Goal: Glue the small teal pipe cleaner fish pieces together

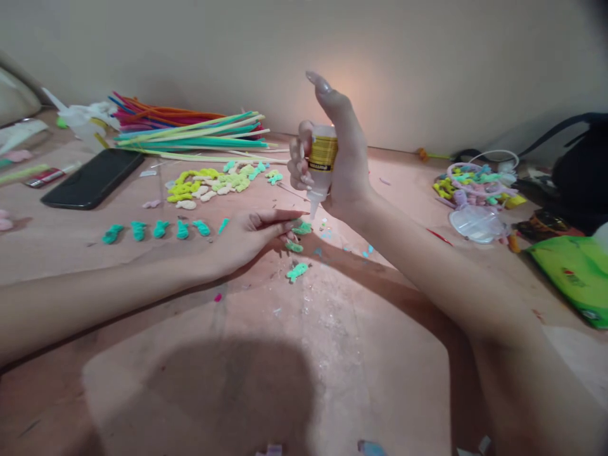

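Short of the tabletop's [389, 380] far edge, we see the right hand [349, 155] wrapped around a nozzle-down bottle [323, 152]; below, the left hand [251, 237] pinches a fuzzy green piece [303, 228]; we judge the bottle light, squeezable, best gripped mid-body; the piece soft, best edge-held.
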The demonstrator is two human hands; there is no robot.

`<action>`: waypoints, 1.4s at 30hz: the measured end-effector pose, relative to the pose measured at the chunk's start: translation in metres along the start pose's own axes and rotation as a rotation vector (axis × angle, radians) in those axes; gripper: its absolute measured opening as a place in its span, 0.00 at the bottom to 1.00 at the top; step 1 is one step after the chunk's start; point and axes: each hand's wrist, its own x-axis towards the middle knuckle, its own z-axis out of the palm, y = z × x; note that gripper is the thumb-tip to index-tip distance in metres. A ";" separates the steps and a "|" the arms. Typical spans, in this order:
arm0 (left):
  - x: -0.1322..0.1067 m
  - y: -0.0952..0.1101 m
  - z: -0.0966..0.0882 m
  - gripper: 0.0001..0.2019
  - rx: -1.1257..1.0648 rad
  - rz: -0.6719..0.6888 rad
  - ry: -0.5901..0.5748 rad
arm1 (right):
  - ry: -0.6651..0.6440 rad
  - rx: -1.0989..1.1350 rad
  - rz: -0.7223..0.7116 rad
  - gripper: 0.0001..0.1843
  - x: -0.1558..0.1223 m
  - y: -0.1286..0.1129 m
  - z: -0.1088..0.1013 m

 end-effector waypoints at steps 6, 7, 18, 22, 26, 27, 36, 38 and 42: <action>0.002 0.003 -0.001 0.12 0.230 0.062 0.020 | 0.064 0.116 0.045 0.35 0.004 0.016 -0.009; 0.002 0.003 -0.002 0.12 0.245 0.071 0.007 | 0.075 0.125 0.054 0.36 0.005 0.018 -0.011; -0.003 0.004 0.002 0.20 0.118 0.041 -0.004 | 0.025 0.115 -0.047 0.36 -0.004 0.019 -0.003; -0.008 0.011 0.005 0.19 0.150 0.058 -0.013 | 0.037 0.136 -0.155 0.35 -0.011 0.017 0.004; -0.010 0.011 0.006 0.18 0.138 0.051 0.007 | 0.043 -0.008 -0.127 0.35 -0.015 0.017 0.006; -0.009 0.011 0.006 0.18 0.128 0.044 0.010 | 0.044 -0.030 -0.120 0.35 -0.015 0.017 0.006; -0.008 0.005 0.003 0.15 0.114 0.068 -0.017 | 0.058 -0.094 -0.110 0.33 -0.017 0.017 0.006; -0.008 0.005 0.003 0.14 0.140 0.089 -0.010 | 0.017 0.005 -0.147 0.30 -0.016 0.018 0.005; -0.008 0.010 0.005 0.14 0.165 0.095 0.015 | 0.026 -0.047 -0.146 0.31 -0.006 0.020 -0.001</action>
